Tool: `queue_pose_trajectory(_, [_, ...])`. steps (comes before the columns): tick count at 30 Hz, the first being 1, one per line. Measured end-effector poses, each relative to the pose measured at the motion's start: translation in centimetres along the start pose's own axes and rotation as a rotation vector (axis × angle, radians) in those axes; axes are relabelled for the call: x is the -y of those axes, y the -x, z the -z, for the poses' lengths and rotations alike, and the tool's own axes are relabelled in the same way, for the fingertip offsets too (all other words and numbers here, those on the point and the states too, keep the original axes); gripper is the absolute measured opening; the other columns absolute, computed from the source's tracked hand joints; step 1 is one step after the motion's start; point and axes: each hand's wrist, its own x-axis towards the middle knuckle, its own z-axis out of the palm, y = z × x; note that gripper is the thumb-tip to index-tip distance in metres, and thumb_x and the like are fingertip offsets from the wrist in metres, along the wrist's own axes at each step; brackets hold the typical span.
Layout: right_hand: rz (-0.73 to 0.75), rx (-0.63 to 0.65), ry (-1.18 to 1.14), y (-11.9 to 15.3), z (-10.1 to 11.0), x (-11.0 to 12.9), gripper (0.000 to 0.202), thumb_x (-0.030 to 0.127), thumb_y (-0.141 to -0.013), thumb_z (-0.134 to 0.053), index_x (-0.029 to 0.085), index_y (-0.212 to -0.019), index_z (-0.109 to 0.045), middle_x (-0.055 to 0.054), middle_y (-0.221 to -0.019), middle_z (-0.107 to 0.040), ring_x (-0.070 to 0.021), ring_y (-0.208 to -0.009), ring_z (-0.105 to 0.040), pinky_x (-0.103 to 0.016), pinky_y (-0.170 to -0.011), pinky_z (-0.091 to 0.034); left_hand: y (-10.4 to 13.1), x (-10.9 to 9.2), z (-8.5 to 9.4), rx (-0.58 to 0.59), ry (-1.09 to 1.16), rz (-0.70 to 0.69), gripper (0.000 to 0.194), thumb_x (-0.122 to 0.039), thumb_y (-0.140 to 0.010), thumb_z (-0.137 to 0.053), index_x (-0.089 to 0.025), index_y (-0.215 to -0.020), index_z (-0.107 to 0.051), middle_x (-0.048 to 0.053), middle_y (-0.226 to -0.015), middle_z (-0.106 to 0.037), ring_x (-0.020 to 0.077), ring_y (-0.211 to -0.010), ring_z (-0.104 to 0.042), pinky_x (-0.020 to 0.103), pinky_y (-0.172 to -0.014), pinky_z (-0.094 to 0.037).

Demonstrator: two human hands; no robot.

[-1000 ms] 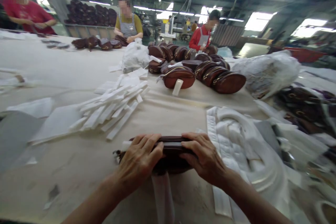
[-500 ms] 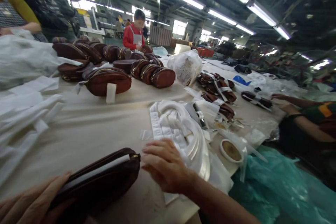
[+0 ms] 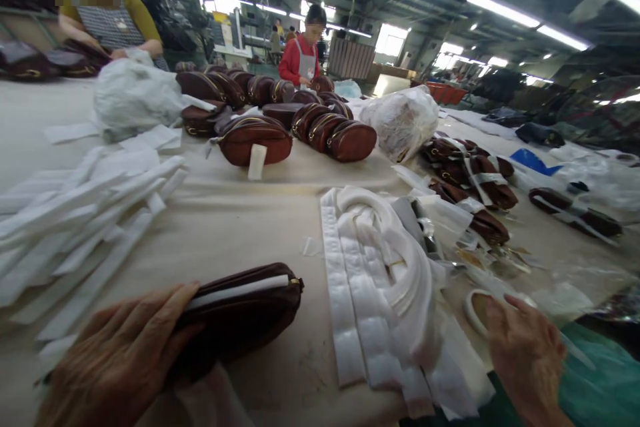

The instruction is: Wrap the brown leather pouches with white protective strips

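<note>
- Fingers (image 3: 167,307) of the left hand (image 3: 117,353) lie close together along the top of a brown bag (image 3: 270,317), with the thumb on its near side, so the hand is closed around the bag's left end.
- Fingers of the right hand (image 3: 525,353) are half bent beside a white ring-shaped roll (image 3: 469,313); I cannot tell if they touch it or have hold of it.
- The brown bag is in front of the person, at the near part of the table (image 3: 250,227), and it slants, with its right end farther away. Whether its base rests fully on the cloth is hidden.
- A flat white strip (image 3: 245,290) lies lengthwise in the top of the bag, up to the brass zipper end (image 3: 296,281). In my judgement, the left grip should be firm but light, because hard pressing may bend this strip or mark the bag.
- Below the bag hangs a pale sheet (image 3: 217,397), blurred; it is better to keep the left wrist from pulling on it.
- For the right hand, it seems best to approach the roll by its rim, with the fingertips, and not to sweep over the white padded bands (image 3: 370,293) which lie between the two hands.
- The roll sits near the table's edge, so a careless push could probably send it off; a low and slow touch is safer.
</note>
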Motion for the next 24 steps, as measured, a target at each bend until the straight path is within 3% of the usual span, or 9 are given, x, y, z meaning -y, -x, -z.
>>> queue_pose_trajectory(3, [0.25,-0.023,-0.297,-1.3,0.5,6.4,0.027,0.038,-0.092,-0.044,0.018,-0.089,-0.063,-0.013,-0.093,-0.066,-0.0263,-0.088,-0.061,-0.043,-0.083,-0.046,-2.1,-2.0,1.4,0.037,-0.115,-0.059,0.029,-0.024,-0.093,-0.05,-0.019,-0.121,-0.053,0.002,-0.102,-0.065,0.0214,-0.085,-0.062,0.034,-0.077,-0.045])
queue_pose_trajectory(6, [0.422,0.194,-0.597,-2.0,-0.7,13.7,0.016,0.031,-0.09,-0.052,0.021,-0.08,-0.059,-0.006,-0.084,-0.064,-0.0189,-0.081,-0.061,-0.032,-0.076,-0.048,-3.2,-2.8,2.1,0.034,-0.15,-0.1,0.025,-0.024,-0.093,-0.049,-0.016,-0.116,-0.054,0.005,-0.096,-0.066,0.0213,-0.082,-0.063,0.034,-0.075,-0.046])
queue_pose_trajectory(10, [0.392,0.47,-0.484,-2.3,-4.1,20.0,0.006,0.023,-0.085,-0.058,0.019,-0.081,-0.061,-0.008,-0.088,-0.064,-0.0214,-0.085,-0.058,-0.031,-0.074,-0.044,-3.0,-3.0,2.3,0.014,-0.145,-0.077,0.025,-0.023,-0.093,-0.049,-0.015,-0.116,-0.054,0.007,-0.096,-0.067,0.0213,-0.083,-0.063,0.034,-0.076,-0.047])
queue_pose_trajectory(13, [0.318,0.519,-0.421,-2.4,-6.3,21.3,0.011,0.02,-0.083,-0.058,0.018,-0.073,-0.062,-0.008,-0.083,-0.063,-0.0205,-0.082,-0.057,-0.029,-0.07,-0.041,-2.5,-2.9,2.3,0.031,-0.135,-0.063,0.027,-0.025,-0.093,-0.05,-0.015,-0.117,-0.053,0.007,-0.099,-0.066,0.0214,-0.086,-0.062,0.034,-0.079,-0.046])
queue_pose_trajectory(17, [0.251,0.531,-0.462,-2.7,-8.0,20.8,0.022,0.024,-0.085,-0.053,0.019,-0.064,-0.059,-0.006,-0.078,-0.062,-0.0169,-0.073,-0.056,-0.027,-0.066,-0.039,-2.1,-2.9,2.2,0.036,-0.131,-0.048,0.027,-0.023,-0.092,-0.052,-0.012,-0.117,-0.053,0.009,-0.101,-0.065,0.0215,-0.086,-0.062,0.034,-0.082,-0.045])
queue_pose_trajectory(21, [0.157,0.521,-0.561,-3.4,-8.7,20.3,0.027,0.032,-0.086,-0.048,0.02,-0.064,-0.059,-0.004,-0.073,-0.062,-0.0157,-0.066,-0.055,-0.027,-0.061,-0.038,-2.1,-3.0,2.2,0.056,-0.121,-0.049,0.03,-0.022,-0.092,-0.051,-0.009,-0.119,-0.052,0.012,-0.103,-0.064,0.0233,-0.091,-0.061,0.035,-0.085,-0.043])
queue_pose_trajectory(24, [0.101,0.48,-0.684,-3.8,-8.3,20.3,0.031,0.042,-0.086,-0.044,0.02,-0.072,-0.061,-0.007,-0.079,-0.063,-0.0192,-0.073,-0.057,-0.03,-0.067,-0.041,-2.1,-3.0,2.3,0.04,-0.104,-0.042,0.03,-0.021,-0.092,-0.051,-0.009,-0.12,-0.051,0.012,-0.103,-0.064,0.0236,-0.091,-0.061,0.036,-0.084,-0.043])
